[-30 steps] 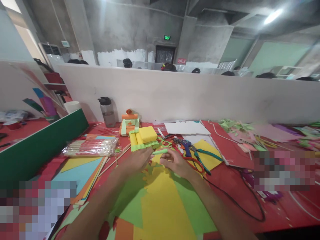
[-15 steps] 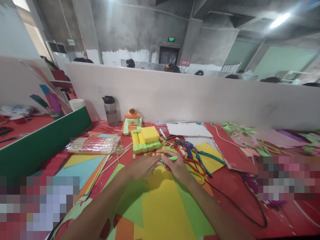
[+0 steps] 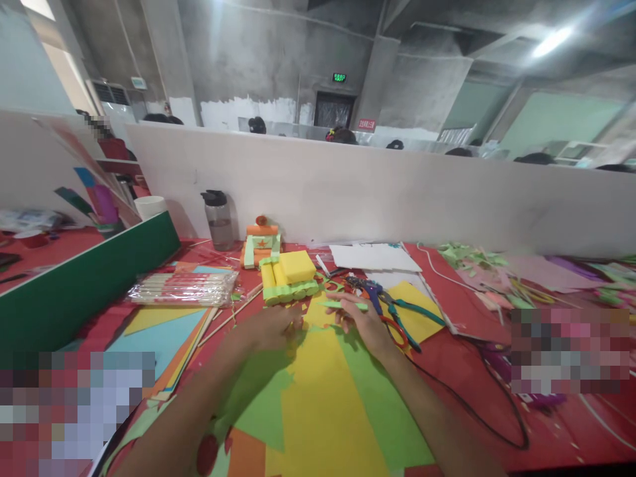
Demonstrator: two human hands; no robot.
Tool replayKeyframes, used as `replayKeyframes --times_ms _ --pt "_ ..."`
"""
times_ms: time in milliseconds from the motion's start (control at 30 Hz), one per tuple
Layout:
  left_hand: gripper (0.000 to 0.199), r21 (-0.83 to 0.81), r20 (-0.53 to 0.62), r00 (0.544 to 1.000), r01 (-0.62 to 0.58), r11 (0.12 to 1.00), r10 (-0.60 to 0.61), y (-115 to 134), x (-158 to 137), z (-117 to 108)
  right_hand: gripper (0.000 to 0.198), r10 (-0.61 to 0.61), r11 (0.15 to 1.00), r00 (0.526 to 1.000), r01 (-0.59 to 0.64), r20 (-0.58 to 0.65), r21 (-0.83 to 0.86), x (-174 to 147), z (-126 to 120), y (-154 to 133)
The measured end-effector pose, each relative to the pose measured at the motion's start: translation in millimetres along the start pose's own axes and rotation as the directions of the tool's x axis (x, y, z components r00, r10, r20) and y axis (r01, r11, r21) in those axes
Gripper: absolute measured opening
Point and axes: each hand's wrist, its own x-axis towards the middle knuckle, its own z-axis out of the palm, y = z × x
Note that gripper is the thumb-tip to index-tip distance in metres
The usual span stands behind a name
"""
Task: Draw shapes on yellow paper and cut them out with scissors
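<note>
My right hand (image 3: 366, 324) is closed on a thin light green paper roll (image 3: 358, 307), which lies crosswise at its fingers. To the left, apart from it, my left hand (image 3: 274, 327) hovers with loosely bent fingers and no visible object in them. Under both hands a yellow paper sheet (image 3: 330, 404) overlaps green paper (image 3: 387, 404). Just beyond my left hand sits a yellow paper model (image 3: 298, 266) built of rolls and a block, edged with light green. Behind that stands an orange and light green paper model (image 3: 262, 243) with a star.
Right of my hands lie teal-handled pliers (image 3: 417, 310) and red-handled scissors (image 3: 393, 330). Bagged sticks (image 3: 183, 289) rest on coloured paper at left, near a green divider (image 3: 99, 281). A water bottle (image 3: 217, 222) stands by the white partition (image 3: 348, 192). A dark cable (image 3: 477, 411) curves at right.
My hands have come apart: the left has drawn back to the left, and the right has shifted slightly right with the green paper roll, which now shows more fully.
</note>
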Motion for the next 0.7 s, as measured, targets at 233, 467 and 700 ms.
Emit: replayKeyframes --times_ms 233,467,700 --pt "0.023 -0.002 0.026 0.999 0.021 1.000 -0.021 -4.1 5.2 12.6 0.012 0.022 0.941 0.993 0.018 0.115 -0.337 -9.2 11.4 10.6" --pt "0.014 -0.010 0.032 0.995 0.098 0.995 -0.098 -2.8 12.9 24.4 0.011 0.039 0.927 0.994 0.003 0.104 -0.374 -9.7 20.9 23.8" --pt "0.012 -0.088 0.037 0.990 0.141 0.986 -0.139 -5.2 15.6 26.3 0.015 0.036 0.916 0.995 0.004 0.093 -0.401 -8.0 20.7 36.4"
